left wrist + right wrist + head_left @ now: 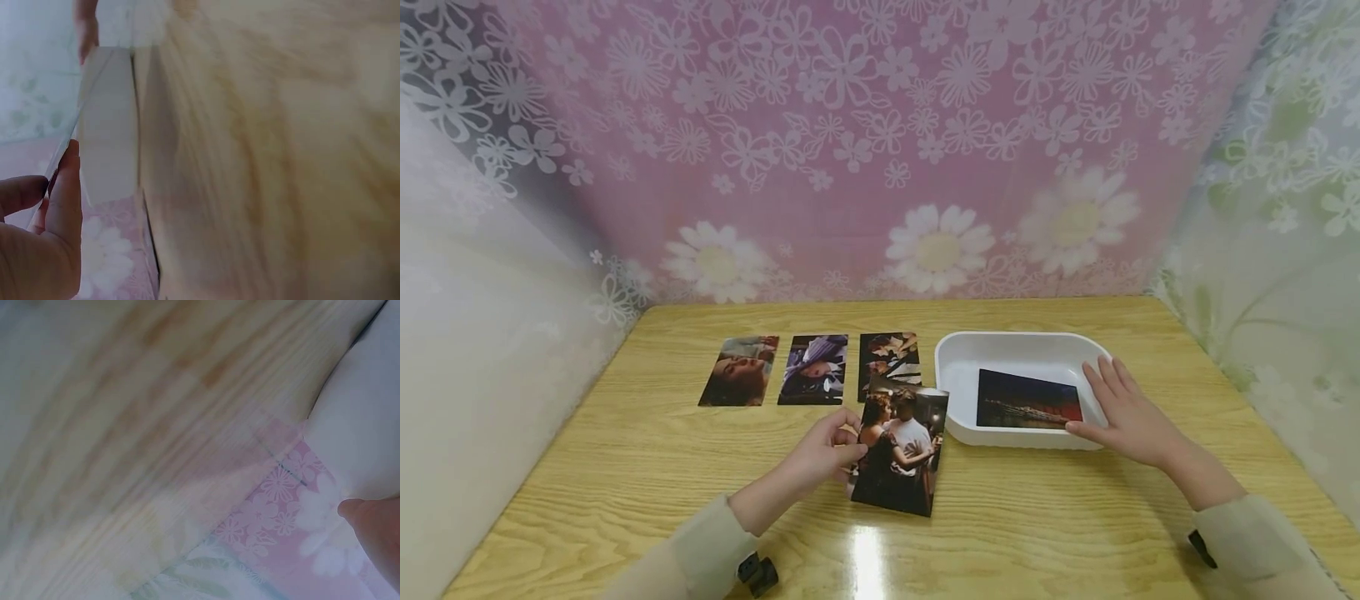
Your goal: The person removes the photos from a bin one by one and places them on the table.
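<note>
My left hand [822, 457] pinches the left edge of a photo print [897, 467] of a dancing couple. The print is raised in front of the table's middle, and the left wrist view shows it edge-on between thumb and fingers [62, 194]. My right hand [1131, 421] rests with fairly straight fingers on the right end of a white tray [1000, 340]. In the right wrist view, a fingertip [353, 509] touches the tray's white side [369, 412]. Inside the tray lies a dark photo print [1026, 400] with a reddish right side.
Left of the tray, three prints lie in a row: a face close-up [741, 371], a purple-toned picture [814, 371] and a dark picture [887, 358], partly covered by the held print. The wooden table [662, 500] meets a floral pink backdrop [850, 167] behind.
</note>
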Demonstrator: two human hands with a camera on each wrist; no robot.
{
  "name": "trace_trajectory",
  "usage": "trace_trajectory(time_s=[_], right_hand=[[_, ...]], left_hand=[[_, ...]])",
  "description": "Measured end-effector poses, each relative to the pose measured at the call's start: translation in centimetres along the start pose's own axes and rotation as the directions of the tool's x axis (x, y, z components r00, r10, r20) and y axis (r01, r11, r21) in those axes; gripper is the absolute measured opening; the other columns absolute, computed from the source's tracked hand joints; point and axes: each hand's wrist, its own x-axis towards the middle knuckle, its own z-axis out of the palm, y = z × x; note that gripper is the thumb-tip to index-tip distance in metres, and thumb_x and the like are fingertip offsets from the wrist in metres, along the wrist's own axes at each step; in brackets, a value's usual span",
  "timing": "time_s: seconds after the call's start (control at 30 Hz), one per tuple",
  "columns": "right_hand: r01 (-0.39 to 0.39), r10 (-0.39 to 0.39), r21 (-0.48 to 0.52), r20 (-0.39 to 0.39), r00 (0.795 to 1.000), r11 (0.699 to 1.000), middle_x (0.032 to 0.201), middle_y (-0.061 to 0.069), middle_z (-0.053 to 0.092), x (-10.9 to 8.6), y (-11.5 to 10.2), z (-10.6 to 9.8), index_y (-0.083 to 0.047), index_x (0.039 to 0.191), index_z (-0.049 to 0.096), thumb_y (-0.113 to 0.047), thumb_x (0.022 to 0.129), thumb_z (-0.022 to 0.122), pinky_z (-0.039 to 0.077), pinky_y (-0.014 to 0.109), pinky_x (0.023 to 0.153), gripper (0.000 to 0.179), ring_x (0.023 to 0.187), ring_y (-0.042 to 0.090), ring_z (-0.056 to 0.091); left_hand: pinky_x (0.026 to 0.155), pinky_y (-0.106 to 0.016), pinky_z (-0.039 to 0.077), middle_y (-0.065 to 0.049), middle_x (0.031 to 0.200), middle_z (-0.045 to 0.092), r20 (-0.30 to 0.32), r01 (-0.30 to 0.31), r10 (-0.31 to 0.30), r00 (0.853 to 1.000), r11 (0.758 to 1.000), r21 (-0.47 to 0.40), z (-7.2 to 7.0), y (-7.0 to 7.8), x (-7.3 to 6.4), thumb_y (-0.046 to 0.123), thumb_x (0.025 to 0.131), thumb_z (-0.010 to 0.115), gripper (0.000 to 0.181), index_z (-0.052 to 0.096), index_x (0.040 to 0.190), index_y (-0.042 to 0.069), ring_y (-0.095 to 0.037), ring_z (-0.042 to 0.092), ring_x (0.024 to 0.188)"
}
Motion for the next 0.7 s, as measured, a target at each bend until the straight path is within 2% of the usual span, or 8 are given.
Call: trace_trajectory(time_s=[0.17,0.23,0.3,0.4,0.43,0.47,0.53,0.7], right_hand=[[-0.006,0.006,0.003,0.011,1.0,1.0,0.138,0.035,0.003,0.0,0.0,0.0,0.009,0.137,0.012,-0.045,0.08,0.06,0.008,0.055,0.099,0.093,0.129,0.035,-0.014],[-0.006,0.006,0.004,0.014,1.0,1.0,0.138,0.035,0.003,0.0,0.0,0.0,0.009,0.137,0.011,-0.045,0.08,0.06,0.007,0.054,0.099,0.093,0.129,0.035,-0.014],[-0.009,0.009,0.004,0.019,1.0,1.0,0.138,0.034,0.003,0.0,0.0,0.0,0.009,0.138,0.011,-0.046,0.08,0.059,0.007,0.055,0.099,0.093,0.129,0.034,-0.015],[-0.009,0.009,0.0,0.016,1.0,1.0,0.138,0.035,0.003,0.0,0.0,-0.1,0.009,0.137,0.011,-0.046,0.08,0.059,0.008,0.055,0.099,0.093,0.128,0.035,-0.014],[-0.009,0.009,-0.002,0.017,1.0,1.0,0.138,0.035,0.003,0.0,0.0,0.0,0.009,0.137,0.011,-0.046,0.08,0.059,0.007,0.055,0.099,0.093,0.128,0.034,-0.015],[-0.008,0.008,-0.002,0.017,1.0,1.0,0.138,0.035,0.003,0.0,0.0,0.0,0.009,0.137,0.011,-0.046,0.08,0.059,0.006,0.054,0.099,0.093,0.128,0.034,-0.015],[-0.007,0.007,-0.004,0.016,1.0,1.0,0.138,0.035,0.003,0.0,0.0,0.0,0.01,0.137,0.011,-0.046,0.08,0.059,0.006,0.054,0.1,0.093,0.128,0.034,-0.015],[-0.011,0.011,-0.005,0.017,1.0,1.0,0.138,0.035,0.004,0.0,0.0,0.0,0.009,0.137,0.011,-0.046,0.08,0.059,0.008,0.055,0.099,0.093,0.128,0.035,-0.014]], left_hand=[[0.044,-0.025,0.036,0.0,0.058,0.048,-0.018,0.003,-0.001,1.0,0.996,0.091,-0.7,-0.9,-0.2,-0.006,0.081,0.056,0.012,0.046,0.087,-0.003,-0.009,0.041,0.048],[0.044,-0.024,0.035,0.0,0.058,0.051,-0.025,-0.023,0.029,0.999,0.98,0.195,-1.0,-1.2,-0.2,-0.006,0.078,0.059,0.012,0.048,0.082,-0.002,-0.008,0.042,0.048],[0.045,-0.024,0.035,0.0,0.058,0.052,-0.029,-0.06,0.074,0.997,0.937,0.344,-1.2,-1.4,0.0,-0.005,0.076,0.062,0.014,0.049,0.078,-0.001,-0.008,0.044,0.05],[0.047,-0.024,0.039,0.001,0.062,0.054,-0.028,-0.088,0.123,0.992,0.832,0.547,-1.5,-1.7,0.4,0.0,0.073,0.068,0.017,0.051,0.073,0.003,-0.009,0.048,0.055],[0.048,-0.024,0.04,0.001,0.063,0.054,-0.025,-0.088,0.127,0.992,0.806,0.586,-1.5,-1.8,0.5,0.002,0.073,0.069,0.017,0.052,0.073,0.003,-0.009,0.049,0.056],[0.049,-0.024,0.04,0.002,0.062,0.054,-0.023,-0.078,0.115,0.993,0.791,0.607,-1.5,-1.8,0.6,0.002,0.072,0.07,0.018,0.052,0.072,0.004,-0.009,0.049,0.056],[0.049,-0.023,0.041,0.002,0.061,0.054,-0.02,-0.051,0.079,0.997,0.792,0.609,-1.5,-1.8,0.7,0.003,0.072,0.071,0.018,0.052,0.071,0.004,-0.009,0.05,0.055],[0.048,-0.025,0.047,-0.003,0.056,0.054,-0.019,0.056,-0.053,0.998,0.871,0.489,-1.4,-1.9,0.9,-0.002,0.071,0.069,0.016,0.053,0.069,0.0,-0.013,0.058,0.048]])
